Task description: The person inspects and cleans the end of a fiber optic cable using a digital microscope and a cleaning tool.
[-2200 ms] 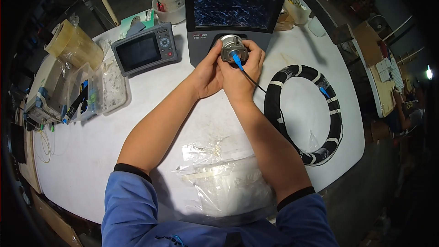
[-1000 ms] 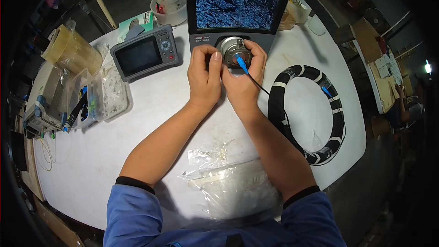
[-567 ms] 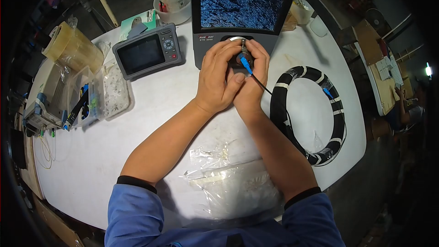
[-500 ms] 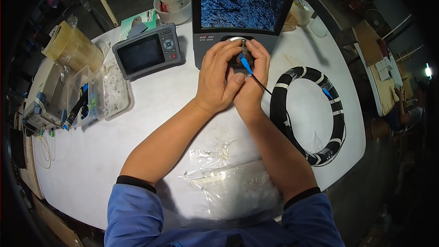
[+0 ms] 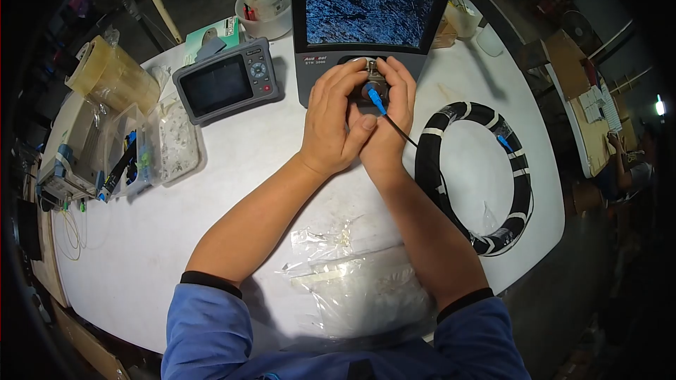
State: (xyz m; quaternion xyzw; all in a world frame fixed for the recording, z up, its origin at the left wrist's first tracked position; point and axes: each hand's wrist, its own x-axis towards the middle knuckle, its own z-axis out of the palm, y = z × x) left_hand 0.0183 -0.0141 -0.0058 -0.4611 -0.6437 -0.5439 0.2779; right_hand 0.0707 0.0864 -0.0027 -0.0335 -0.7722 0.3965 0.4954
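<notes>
My left hand and my right hand are wrapped round a dark round fitting with a metal knob at the base of a grey inspection device. A blue connector sits in the fitting between my hands, and its black cable runs right to a coil. The device's screen shows a blue and black scratched texture. My fingertips meet around the knob, and my left thumb crosses toward my right palm.
A black cable coil with white tape lies at the right. Left stand a handheld tester, tape rolls and a clear bin. Plastic bags lie between my forearms. A person's arm shows far right.
The fingers of both hands have shifted slightly on the fitting, showing more of the knob. The pattern on the screen has changed a little.
</notes>
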